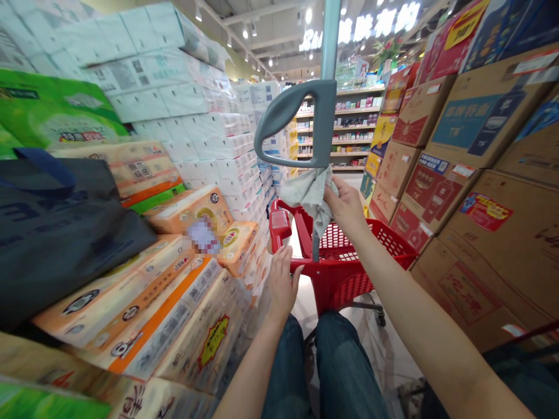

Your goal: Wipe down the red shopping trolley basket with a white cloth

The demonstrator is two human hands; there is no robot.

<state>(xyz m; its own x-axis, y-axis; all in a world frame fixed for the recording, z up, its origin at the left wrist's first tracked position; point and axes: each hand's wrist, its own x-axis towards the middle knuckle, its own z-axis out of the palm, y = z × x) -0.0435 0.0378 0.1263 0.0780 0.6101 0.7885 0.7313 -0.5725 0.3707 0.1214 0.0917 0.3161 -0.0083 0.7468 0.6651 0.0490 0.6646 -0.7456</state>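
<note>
My right hand [347,206] pinches a light grey cloth [312,195], which is bunched against the upright pole [331,41] just below its grey loop handle [294,125]. The pole rises from the rear of a red plastic shopping cart [336,285]. My left hand [283,279] rests at the cart's rear left corner, fingers stretched out and thumb apart. Its fingertips lie by the red corner piece [280,226]; whether they press on it is hard to see. Part of the pole below the handle is hidden by the cloth.
Packs of tissue [174,297] are piled on the left, with a dark bag [65,227] on them and white packs [187,105] stacked behind. Cardboard boxes [502,233] form a wall on the right. Stocked shelves [356,125] stand ahead, down the aisle.
</note>
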